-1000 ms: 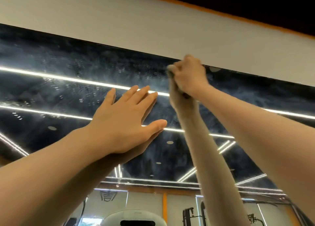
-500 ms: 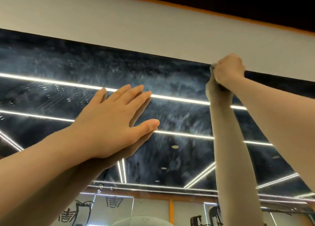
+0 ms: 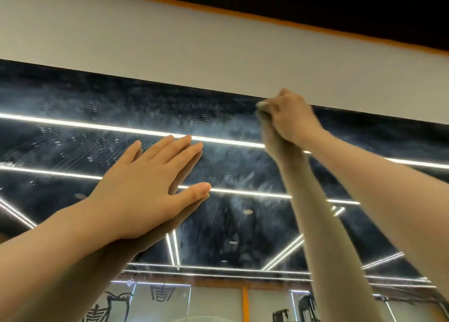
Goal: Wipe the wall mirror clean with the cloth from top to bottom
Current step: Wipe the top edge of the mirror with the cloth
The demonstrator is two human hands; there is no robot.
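The wall mirror point(image 3: 230, 171) fills the middle of the view, dark, streaked and spotted with droplets. My left hand point(image 3: 145, 190) lies flat against the glass with straight, spread fingers. My right hand point(image 3: 291, 120) is fisted high up near the mirror's top edge and grips a small bunched cloth point(image 3: 261, 106), of which only a pale corner shows past my fingers. The cloth presses against the glass, where my hand's reflection meets it.
A pale wall band point(image 3: 218, 54) runs above the mirror, topped by an orange stripe point(image 3: 243, 13) and a dark ceiling. Light strips, gym equipment and wall panels appear as reflections in the lower mirror.
My right hand swept right along the top edge, then came back left to its present spot. My left hand has stayed flat on the glass.
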